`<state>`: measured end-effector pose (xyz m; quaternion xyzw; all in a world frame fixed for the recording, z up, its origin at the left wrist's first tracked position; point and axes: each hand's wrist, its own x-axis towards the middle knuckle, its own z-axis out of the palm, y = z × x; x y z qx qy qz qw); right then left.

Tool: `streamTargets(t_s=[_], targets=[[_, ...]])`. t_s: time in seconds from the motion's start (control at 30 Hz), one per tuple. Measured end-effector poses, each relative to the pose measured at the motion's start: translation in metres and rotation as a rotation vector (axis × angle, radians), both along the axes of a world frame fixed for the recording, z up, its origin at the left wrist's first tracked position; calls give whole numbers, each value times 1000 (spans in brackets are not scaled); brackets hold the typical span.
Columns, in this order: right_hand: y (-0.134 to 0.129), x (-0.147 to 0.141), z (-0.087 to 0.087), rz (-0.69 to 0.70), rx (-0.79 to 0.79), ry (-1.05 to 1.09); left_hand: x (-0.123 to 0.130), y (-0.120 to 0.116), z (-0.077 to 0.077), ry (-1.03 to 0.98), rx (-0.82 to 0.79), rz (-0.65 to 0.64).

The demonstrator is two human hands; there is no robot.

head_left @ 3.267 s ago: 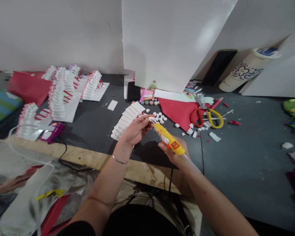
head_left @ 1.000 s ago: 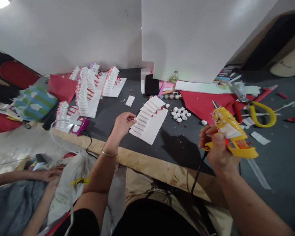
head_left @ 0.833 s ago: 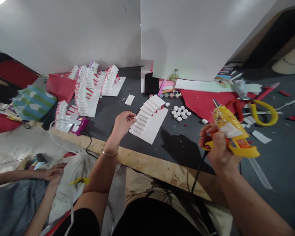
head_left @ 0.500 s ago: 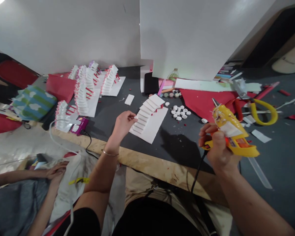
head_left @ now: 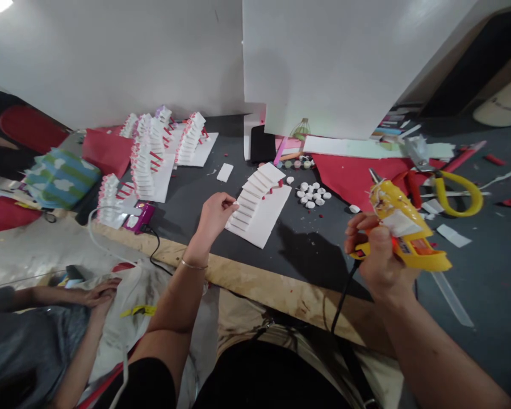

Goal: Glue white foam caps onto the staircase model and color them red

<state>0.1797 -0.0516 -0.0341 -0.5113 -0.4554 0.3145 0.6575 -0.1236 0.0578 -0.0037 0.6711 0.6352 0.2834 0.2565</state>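
My left hand (head_left: 217, 215) is pinched at the left edge of a small model staircase (head_left: 250, 199). A small white piece shows at its fingertips, mostly hidden by them. White curving steps rise from a flat white base (head_left: 269, 218), with short red posts (head_left: 270, 191) beneath the upper ones. In my right hand (head_left: 381, 250) is a yellow hot glue gun (head_left: 402, 221), its metal nozzle pointing up and left, above the dark table. Strings of dried glue cling to its front. Between the hands lies a cluster of white round pieces (head_left: 313, 196).
Several finished staircases (head_left: 142, 167) stand at the left beside a purple power strip (head_left: 140, 217). Scissors (head_left: 457, 193) with a yellow handle and red paper (head_left: 344, 176) lie at the right. The glue gun's black cord (head_left: 343, 298) hangs over the wooden table edge. Another person's hands (head_left: 100, 295) rest at lower left.
Both hands stay almost where they were, the left at the staircase and the right holding the glue gun up. The whole view has shifted very slightly.
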Motion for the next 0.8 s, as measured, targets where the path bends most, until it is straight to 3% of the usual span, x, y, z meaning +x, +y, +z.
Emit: streamTargets(t_s=[0.4, 0.7, 0.8], targets=[[-1, 1, 0, 17, 23, -2, -1, -1, 7, -1, 24, 33], [0, 1, 3, 45, 41, 31, 5, -3, 9, 139, -2, 31], [-1, 1, 6, 50, 45, 49, 4, -2, 12, 136, 69, 56]])
